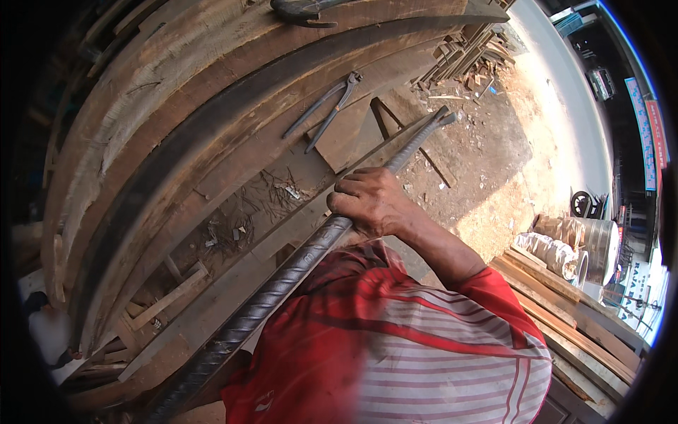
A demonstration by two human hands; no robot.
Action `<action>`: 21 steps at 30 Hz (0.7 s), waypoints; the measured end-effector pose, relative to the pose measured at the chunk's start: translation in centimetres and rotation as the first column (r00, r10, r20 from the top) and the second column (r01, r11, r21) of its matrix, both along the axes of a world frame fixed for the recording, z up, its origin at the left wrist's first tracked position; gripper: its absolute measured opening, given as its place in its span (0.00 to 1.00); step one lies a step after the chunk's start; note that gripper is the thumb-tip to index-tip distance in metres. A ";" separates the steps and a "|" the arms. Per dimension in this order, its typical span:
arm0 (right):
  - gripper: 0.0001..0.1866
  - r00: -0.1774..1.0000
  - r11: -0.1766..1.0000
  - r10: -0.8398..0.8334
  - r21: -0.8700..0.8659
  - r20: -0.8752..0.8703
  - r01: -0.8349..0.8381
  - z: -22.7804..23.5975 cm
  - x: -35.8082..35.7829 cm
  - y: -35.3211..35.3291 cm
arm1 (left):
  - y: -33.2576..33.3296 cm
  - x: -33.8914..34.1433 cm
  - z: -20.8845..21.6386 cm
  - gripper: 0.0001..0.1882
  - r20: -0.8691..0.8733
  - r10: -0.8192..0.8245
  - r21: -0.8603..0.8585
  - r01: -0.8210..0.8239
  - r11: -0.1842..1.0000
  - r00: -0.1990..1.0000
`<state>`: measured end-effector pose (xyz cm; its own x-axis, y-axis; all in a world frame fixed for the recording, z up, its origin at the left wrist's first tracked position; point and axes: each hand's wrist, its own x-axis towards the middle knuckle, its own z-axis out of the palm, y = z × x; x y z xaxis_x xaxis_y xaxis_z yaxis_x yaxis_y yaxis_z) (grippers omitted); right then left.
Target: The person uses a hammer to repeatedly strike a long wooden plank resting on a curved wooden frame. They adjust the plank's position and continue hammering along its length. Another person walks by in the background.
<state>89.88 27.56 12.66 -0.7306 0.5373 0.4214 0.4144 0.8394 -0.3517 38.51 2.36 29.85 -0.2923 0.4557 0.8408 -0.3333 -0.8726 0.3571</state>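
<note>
My right hand [367,198] is closed around a long ribbed steel pry bar [282,275], knuckles up. The bar slants from the lower left corner up to a flattened, notched tip [443,117] over the dirt ground. Part of my left arm [224,378] shows low down behind the bar; the left hand itself is out of sight. Beyond the right hand, a pair of long-handled pincers [328,109] lies on a wooden plank with its handles spread. A dark curved metal tool [304,10], cut off by the top edge, rests on the timbers.
Long heavy timbers [212,134] fill the left, appearing bowed. A narrower beam [240,283] runs beside the bar. Wood scraps [470,56] are heaped at the back. Boards [572,318] and a metal drum [597,247] stand on the right, near a road [558,71].
</note>
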 end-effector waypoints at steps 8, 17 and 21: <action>0.24 0.995 0.997 -0.079 0.011 0.064 0.078 -1.6 -0.4 -0.4 | 2.4 -7.6 -7.9 0.07 0.025 0.232 0.107 -0.233 0.966 0.972; 0.23 0.987 0.987 -0.160 0.020 -0.030 0.161 -2.4 -2.5 1.7 | 8.9 -1.2 -2.5 0.12 0.295 0.025 -0.407 0.102 0.908 0.955; 0.23 0.988 0.991 -0.128 0.029 -0.091 0.132 -2.0 -2.5 2.0 | 6.1 -6.7 -4.3 0.06 0.147 0.192 -0.418 -0.115 0.901 0.970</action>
